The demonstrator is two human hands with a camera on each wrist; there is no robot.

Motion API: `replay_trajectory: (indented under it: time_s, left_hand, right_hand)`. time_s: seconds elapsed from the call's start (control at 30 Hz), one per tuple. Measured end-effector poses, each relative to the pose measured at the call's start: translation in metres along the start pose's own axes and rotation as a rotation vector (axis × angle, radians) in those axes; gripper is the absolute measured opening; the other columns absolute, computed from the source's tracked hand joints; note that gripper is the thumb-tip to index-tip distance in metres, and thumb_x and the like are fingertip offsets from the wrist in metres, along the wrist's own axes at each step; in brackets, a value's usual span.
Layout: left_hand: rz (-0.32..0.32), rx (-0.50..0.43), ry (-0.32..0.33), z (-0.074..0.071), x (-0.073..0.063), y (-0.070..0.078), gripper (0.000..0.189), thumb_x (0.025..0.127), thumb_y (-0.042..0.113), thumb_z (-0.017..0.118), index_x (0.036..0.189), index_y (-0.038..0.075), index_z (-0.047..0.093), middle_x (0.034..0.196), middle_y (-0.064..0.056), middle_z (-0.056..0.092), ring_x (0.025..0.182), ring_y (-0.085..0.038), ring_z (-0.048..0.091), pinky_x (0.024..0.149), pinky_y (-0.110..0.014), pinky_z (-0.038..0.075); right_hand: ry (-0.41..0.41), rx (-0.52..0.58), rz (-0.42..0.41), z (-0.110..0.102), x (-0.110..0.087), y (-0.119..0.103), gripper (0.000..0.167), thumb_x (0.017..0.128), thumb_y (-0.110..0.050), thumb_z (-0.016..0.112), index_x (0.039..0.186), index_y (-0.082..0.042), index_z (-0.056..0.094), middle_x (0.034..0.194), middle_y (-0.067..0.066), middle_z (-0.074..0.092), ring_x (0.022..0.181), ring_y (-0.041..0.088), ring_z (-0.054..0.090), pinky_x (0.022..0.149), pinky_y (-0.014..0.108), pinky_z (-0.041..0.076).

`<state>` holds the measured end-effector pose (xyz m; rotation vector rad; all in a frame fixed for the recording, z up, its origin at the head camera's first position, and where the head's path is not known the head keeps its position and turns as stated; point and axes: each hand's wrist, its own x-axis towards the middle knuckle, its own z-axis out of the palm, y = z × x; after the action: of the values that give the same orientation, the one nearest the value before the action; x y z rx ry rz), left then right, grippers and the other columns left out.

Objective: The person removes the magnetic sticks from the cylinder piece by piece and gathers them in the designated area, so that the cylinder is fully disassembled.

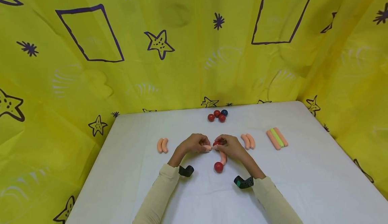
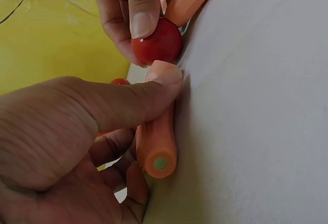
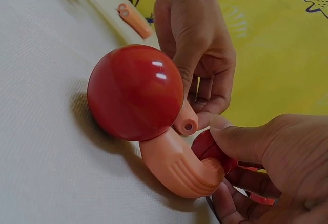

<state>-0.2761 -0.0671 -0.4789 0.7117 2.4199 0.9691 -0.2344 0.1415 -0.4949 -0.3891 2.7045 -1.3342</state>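
Note:
My left hand pinches a short orange stick between thumb and fingers; its near end shows a pale green disc in the left wrist view. My right hand holds a red ball with thumb and fingertips. One end of the orange stick points at that ball, right at its surface. A curved, ribbed orange piece runs from the held ball to a second red ball, which rests on the white table nearer my body. The fingers partly hide the held ball in the head view.
Several red balls and one blue ball lie at the back of the table. Two curved orange pieces lie at left, two more right of my hand. Farther right are orange sticks beside a green stick.

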Motion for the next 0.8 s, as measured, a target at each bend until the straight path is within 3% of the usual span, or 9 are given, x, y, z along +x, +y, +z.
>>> replay_trajectory:
  time_s: [0.2, 0.5, 0.63, 0.8]
  left_hand:
    - [0.022, 0.027, 0.011, 0.001, -0.001, -0.002, 0.016, 0.087, 0.019, 0.074, 0.096, 0.006, 0.07, 0.075, 0.002, 0.057, 0.063, -0.008, 0.049, 0.055, -0.018, 0.04]
    - [0.031, -0.062, 0.048, 0.0, -0.013, -0.007, 0.017, 0.087, 0.014, 0.074, 0.1, 0.005, 0.068, 0.075, 0.002, 0.057, 0.06, -0.008, 0.049, 0.058, -0.019, 0.04]
    - [0.0, -0.087, 0.12, -0.007, -0.025, -0.007, 0.016, 0.087, 0.017, 0.073, 0.1, 0.007, 0.069, 0.082, -0.002, 0.064, 0.068, -0.009, 0.053, 0.062, -0.02, 0.043]
    - [-0.089, -0.154, 0.281, -0.026, -0.046, -0.014, 0.02, 0.089, 0.025, 0.072, 0.101, 0.009, 0.068, 0.091, -0.007, 0.068, 0.074, -0.012, 0.059, 0.063, -0.024, 0.046]
  right_hand:
    - [0.001, -0.003, 0.013, 0.001, 0.001, 0.0, 0.022, 0.089, -0.018, 0.072, 0.107, -0.008, 0.067, 0.099, 0.006, 0.07, 0.095, 0.02, 0.065, 0.085, 0.037, 0.054]
    - [0.0, 0.006, 0.005, 0.002, -0.002, -0.001, 0.021, 0.089, -0.017, 0.072, 0.107, -0.008, 0.066, 0.099, 0.006, 0.069, 0.096, 0.02, 0.066, 0.086, 0.038, 0.054]
    - [0.005, 0.005, 0.017, 0.002, -0.003, -0.002, 0.022, 0.088, -0.018, 0.073, 0.107, -0.009, 0.066, 0.099, 0.005, 0.069, 0.097, 0.02, 0.066, 0.087, 0.038, 0.053]
    - [0.005, 0.002, 0.034, 0.002, -0.003, -0.002, 0.023, 0.088, -0.021, 0.073, 0.107, -0.01, 0.066, 0.099, 0.004, 0.069, 0.097, 0.018, 0.064, 0.087, 0.037, 0.053]
